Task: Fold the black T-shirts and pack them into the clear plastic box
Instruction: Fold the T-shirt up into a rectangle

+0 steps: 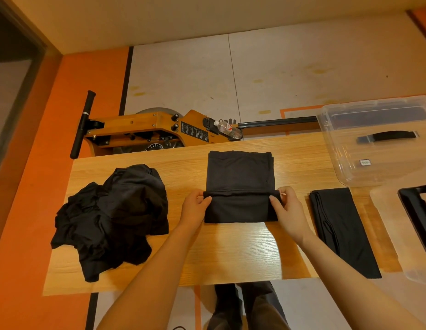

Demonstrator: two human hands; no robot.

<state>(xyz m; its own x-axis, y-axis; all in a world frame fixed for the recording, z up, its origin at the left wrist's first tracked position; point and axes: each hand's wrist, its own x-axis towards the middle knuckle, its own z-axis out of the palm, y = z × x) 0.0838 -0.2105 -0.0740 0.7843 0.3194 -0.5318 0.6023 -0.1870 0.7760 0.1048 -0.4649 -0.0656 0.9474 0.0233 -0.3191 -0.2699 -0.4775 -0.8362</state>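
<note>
Wooden table [231,253], both forearms extended, left hand [195,206] & right hand [287,210] pinching T-shirt [240,186] fold's ends.

- A wooden table [231,253] is carrying everything.
- A crumpled pile of black T-shirts [112,217] is lying at nine o'clock.
- A half-folded T-shirt [240,182] is lying at centre.
- A folded T-shirt [343,229] is lying at three o'clock.
- A clear plastic box [374,148] is sitting at two o'clock.

Warm, amber-lit room with a wooden table [231,256]
Beyond its far edge lies a wooden rowing machine [147,129] holding a plastic water bottle [227,129]; pale floor panels [302,67], orange flooring [35,186] at left, cream wall [183,15] behind
</note>
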